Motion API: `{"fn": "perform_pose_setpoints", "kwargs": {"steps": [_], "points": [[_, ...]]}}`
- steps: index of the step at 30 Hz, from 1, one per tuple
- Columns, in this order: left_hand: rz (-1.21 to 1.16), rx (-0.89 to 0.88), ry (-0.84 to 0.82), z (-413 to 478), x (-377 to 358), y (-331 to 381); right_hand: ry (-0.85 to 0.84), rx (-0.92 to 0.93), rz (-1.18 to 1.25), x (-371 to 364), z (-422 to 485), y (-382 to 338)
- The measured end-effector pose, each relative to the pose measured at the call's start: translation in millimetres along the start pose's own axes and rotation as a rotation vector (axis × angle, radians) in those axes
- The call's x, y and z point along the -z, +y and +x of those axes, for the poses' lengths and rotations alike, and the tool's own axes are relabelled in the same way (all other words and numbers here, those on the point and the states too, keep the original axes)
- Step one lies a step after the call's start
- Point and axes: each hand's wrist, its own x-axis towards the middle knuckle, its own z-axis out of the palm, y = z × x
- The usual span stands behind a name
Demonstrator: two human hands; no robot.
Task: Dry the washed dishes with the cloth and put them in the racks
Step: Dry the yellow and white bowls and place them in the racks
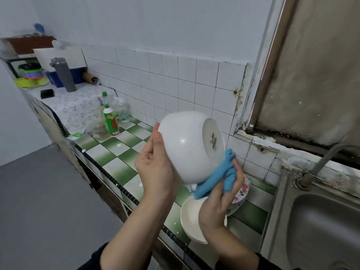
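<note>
A white bowl (187, 145) is held up in the air above the counter, tipped on its side with its base facing right. My left hand (155, 168) grips its rim from the left. My right hand (220, 199) holds a bunched blue cloth (220, 176) against the bowl's lower right side. Below the hands, a white plate (190, 217) and a stack of flower-patterned plates (242, 190) lie on the green and white tiled counter (116, 152).
A steel sink (323, 230) with a tap (319, 164) lies at the right. Detergent bottles (111, 121) and a glass jar (99, 130) stand further along the counter. A grey flask (63, 75), a dark phone (46, 93) and coloured containers (31, 75) sit at the far end.
</note>
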Motion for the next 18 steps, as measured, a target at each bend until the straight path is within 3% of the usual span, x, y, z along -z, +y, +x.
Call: {"fn": "perform_pose_setpoints", "kwargs": {"steps": [3, 6, 9, 15, 18], "points": [[0.000, 0.016, -0.070, 3, -1, 1, 0.155, -0.581, 0.147, 5, 25, -11], [0.103, -0.041, -0.203, 11, 1, 7, 0.037, -0.790, 0.131, 6, 59, -29], [0.216, -0.118, -0.301, 18, 4, 16, -0.147, -0.794, 0.194, 3, 89, -43], [0.364, -0.222, -0.442, 21, 1, 23, -0.347, -0.371, 0.050, 4, 119, -52], [0.334, -0.249, -0.408, 24, 1, 23, -0.357, -0.319, 0.045, 7, 111, -52]]}}
